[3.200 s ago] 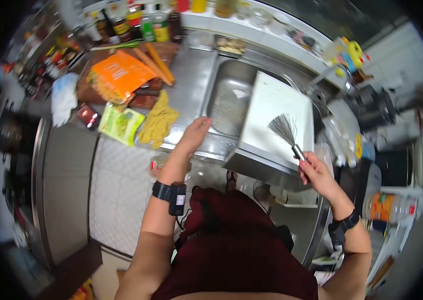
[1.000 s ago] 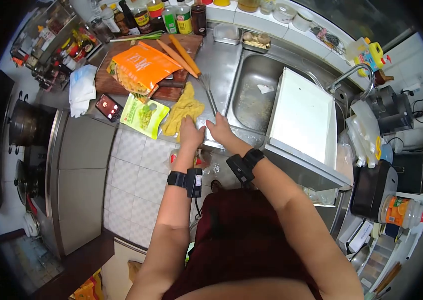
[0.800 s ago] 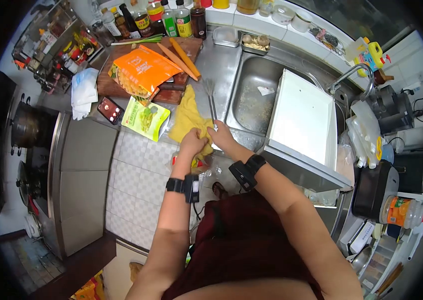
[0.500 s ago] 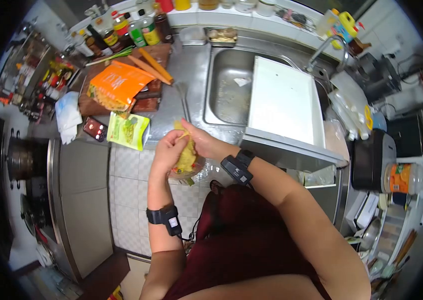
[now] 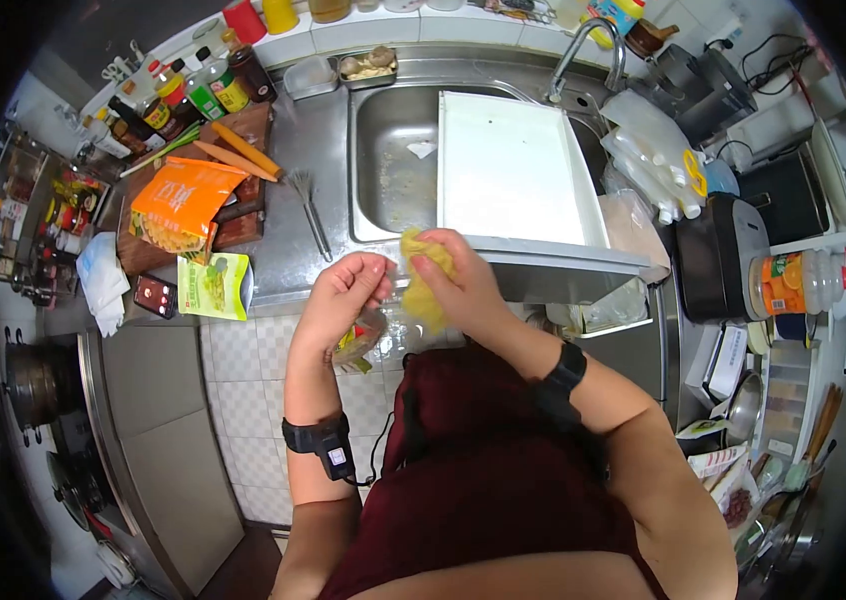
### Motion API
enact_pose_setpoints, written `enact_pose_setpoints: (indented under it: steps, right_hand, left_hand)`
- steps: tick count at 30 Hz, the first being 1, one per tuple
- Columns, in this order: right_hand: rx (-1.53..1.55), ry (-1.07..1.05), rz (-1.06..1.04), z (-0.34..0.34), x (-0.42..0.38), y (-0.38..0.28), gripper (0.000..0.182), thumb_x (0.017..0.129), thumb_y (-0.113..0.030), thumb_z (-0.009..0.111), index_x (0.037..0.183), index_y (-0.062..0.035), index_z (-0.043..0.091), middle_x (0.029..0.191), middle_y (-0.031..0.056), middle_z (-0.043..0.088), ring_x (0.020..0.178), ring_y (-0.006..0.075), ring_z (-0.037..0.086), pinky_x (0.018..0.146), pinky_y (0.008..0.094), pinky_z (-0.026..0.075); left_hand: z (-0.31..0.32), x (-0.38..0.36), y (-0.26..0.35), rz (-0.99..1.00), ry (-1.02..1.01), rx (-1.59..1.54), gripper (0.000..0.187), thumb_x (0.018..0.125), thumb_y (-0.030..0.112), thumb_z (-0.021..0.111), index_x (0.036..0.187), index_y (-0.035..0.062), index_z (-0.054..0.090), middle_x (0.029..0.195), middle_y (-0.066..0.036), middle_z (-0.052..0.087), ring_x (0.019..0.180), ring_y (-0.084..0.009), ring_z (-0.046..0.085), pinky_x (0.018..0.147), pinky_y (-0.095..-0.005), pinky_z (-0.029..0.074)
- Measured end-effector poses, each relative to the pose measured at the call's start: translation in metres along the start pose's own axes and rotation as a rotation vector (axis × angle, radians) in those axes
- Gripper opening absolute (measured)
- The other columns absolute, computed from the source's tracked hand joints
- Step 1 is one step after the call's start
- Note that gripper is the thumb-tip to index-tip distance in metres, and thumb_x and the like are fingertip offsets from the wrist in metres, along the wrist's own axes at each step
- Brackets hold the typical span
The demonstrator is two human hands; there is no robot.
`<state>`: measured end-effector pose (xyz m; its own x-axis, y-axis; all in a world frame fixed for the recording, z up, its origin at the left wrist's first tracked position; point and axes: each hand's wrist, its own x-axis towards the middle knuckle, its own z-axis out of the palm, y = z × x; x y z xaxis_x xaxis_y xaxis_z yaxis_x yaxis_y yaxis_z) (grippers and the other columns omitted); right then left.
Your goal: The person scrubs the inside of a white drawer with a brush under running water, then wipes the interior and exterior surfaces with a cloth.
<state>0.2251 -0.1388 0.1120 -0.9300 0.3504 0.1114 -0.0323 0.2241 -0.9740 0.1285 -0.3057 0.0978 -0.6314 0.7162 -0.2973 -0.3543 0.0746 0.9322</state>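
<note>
My right hand (image 5: 465, 290) grips a crumpled yellow cloth (image 5: 421, 288) in front of my chest, just below the front edge of the steel sink (image 5: 388, 170). Beside it, my left hand (image 5: 340, 295) is held up with fingers loosely curled and holds nothing; its fingertips are close to the cloth. A white tray (image 5: 508, 168) lies across the right half of the sink. A wire whisk (image 5: 308, 205) rests on the steel counter left of the sink.
A wooden board (image 5: 233, 180) holds an orange packet (image 5: 181, 200) and carrots (image 5: 238, 150). A green packet (image 5: 215, 286) and a phone (image 5: 155, 296) lie near the counter edge. Bottles (image 5: 183, 90) line the back. The faucet (image 5: 583, 45) stands behind the tray.
The whisk was set down on the counter. Both hands gathered the yellow cloth from the counter and lifted it; it is now in my right hand, moved right toward the tray.
</note>
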Motion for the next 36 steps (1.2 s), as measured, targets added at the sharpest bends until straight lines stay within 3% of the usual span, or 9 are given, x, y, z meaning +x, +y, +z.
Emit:
enact_pose_setpoints:
  steps: [1, 4, 7, 12, 22, 26, 30, 31, 36]
  right_hand:
    - [-0.238, 0.078, -0.170, -0.009, -0.001, -0.003, 0.030, 0.086, -0.018, 0.064, 0.112, -0.0068, 0.055, 0.105, 0.0136, 0.061, 0.094, 0.0290, 0.060, 0.080, 0.0352, 0.047]
    - [-0.720, 0.091, -0.471, -0.023, 0.005, -0.016, 0.036, 0.079, -0.014, 0.064, 0.113, -0.0062, 0.057, 0.115, 0.0132, 0.060, 0.100, 0.0308, 0.058, 0.084, 0.0376, 0.046]
    - [-0.867, 0.078, -0.649, -0.023, 0.017, 0.031, 0.039, 0.076, -0.011, 0.060, 0.114, -0.0045, 0.059, 0.122, 0.0127, 0.058, 0.104, 0.0280, 0.059, 0.086, 0.0380, 0.046]
    - [-0.799, 0.037, -0.698, -0.042, 0.015, 0.043, 0.037, 0.077, -0.010, 0.055, 0.113, -0.0026, 0.060, 0.120, 0.0137, 0.059, 0.107, 0.0277, 0.058, 0.090, 0.0373, 0.047]
    - [-0.813, 0.016, -0.690, -0.133, -0.007, 0.054, 0.035, 0.074, -0.002, 0.057, 0.108, -0.0047, 0.063, 0.113, 0.0142, 0.063, 0.105, 0.0288, 0.061, 0.086, 0.0382, 0.050]
    - [-0.782, 0.033, -0.705, -0.160, -0.015, 0.060, 0.036, 0.072, 0.002, 0.057, 0.106, -0.0058, 0.065, 0.112, 0.0128, 0.064, 0.104, 0.0289, 0.061, 0.086, 0.0379, 0.050]
    - [-0.636, -0.011, -0.584, -0.158, -0.009, 0.057, 0.037, 0.071, 0.004, 0.058, 0.106, -0.0058, 0.065, 0.111, 0.0124, 0.065, 0.104, 0.0295, 0.061, 0.087, 0.0384, 0.049]
    - [-0.585, -0.034, -0.524, -0.154, -0.006, 0.056, 0.037, 0.071, 0.004, 0.059, 0.106, -0.0061, 0.065, 0.111, 0.0124, 0.065, 0.104, 0.0296, 0.061, 0.087, 0.0386, 0.049]
    - [-0.255, -0.384, -0.585, -0.112, 0.009, 0.042, 0.029, 0.080, -0.002, 0.063, 0.109, -0.0068, 0.063, 0.109, 0.0135, 0.065, 0.098, 0.0298, 0.063, 0.083, 0.0352, 0.049]
  left_hand:
    - [0.000, 0.008, -0.007, 0.055, 0.001, -0.015, 0.024, 0.097, 0.026, 0.053, 0.105, 0.0056, 0.061, 0.085, 0.002, 0.062, 0.076, -0.0065, 0.056, 0.068, -0.0213, 0.045]
    - [0.015, 0.024, -0.012, 0.077, 0.189, 0.094, 0.025, 0.097, 0.026, 0.053, 0.109, 0.0057, 0.059, 0.090, 0.002, 0.062, 0.078, -0.0073, 0.057, 0.070, -0.0230, 0.045]
    - [0.032, 0.036, -0.020, 0.058, 0.257, 0.107, 0.027, 0.096, 0.026, 0.054, 0.114, 0.0055, 0.057, 0.098, 0.001, 0.062, 0.086, -0.0090, 0.058, 0.073, -0.0246, 0.046]
    - [0.052, 0.042, -0.036, 0.067, 0.312, 0.079, 0.046, 0.094, 0.031, 0.057, 0.129, 0.0033, 0.044, 0.112, -0.005, 0.055, 0.089, -0.0104, 0.054, 0.072, -0.0262, 0.046]
    - [0.091, 0.051, -0.050, 0.120, 0.616, 0.099, 0.049, 0.093, 0.025, 0.058, 0.130, -0.0013, 0.041, 0.118, -0.012, 0.053, 0.103, -0.0162, 0.052, 0.083, -0.0277, 0.044]
    - [0.109, 0.054, -0.049, 0.121, 0.663, 0.115, 0.047, 0.092, 0.020, 0.058, 0.130, -0.0026, 0.042, 0.103, -0.009, 0.056, 0.090, -0.0140, 0.051, 0.082, -0.0266, 0.042]
    - [0.116, 0.052, -0.055, 0.208, 0.728, 0.201, 0.044, 0.088, 0.013, 0.062, 0.126, -0.0029, 0.046, 0.101, -0.008, 0.056, 0.089, -0.0131, 0.051, 0.079, -0.0253, 0.043]
    - [0.114, 0.057, -0.062, 0.320, 0.757, 0.206, 0.033, 0.086, 0.008, 0.064, 0.117, -0.0019, 0.054, 0.097, -0.006, 0.059, 0.086, -0.0121, 0.054, 0.076, -0.0248, 0.045]
    - [0.095, 0.048, -0.064, 0.336, 0.881, 0.156, 0.011, 0.089, 0.008, 0.062, 0.098, 0.0013, 0.063, 0.088, -0.002, 0.064, 0.080, -0.0092, 0.058, 0.076, -0.0224, 0.046]
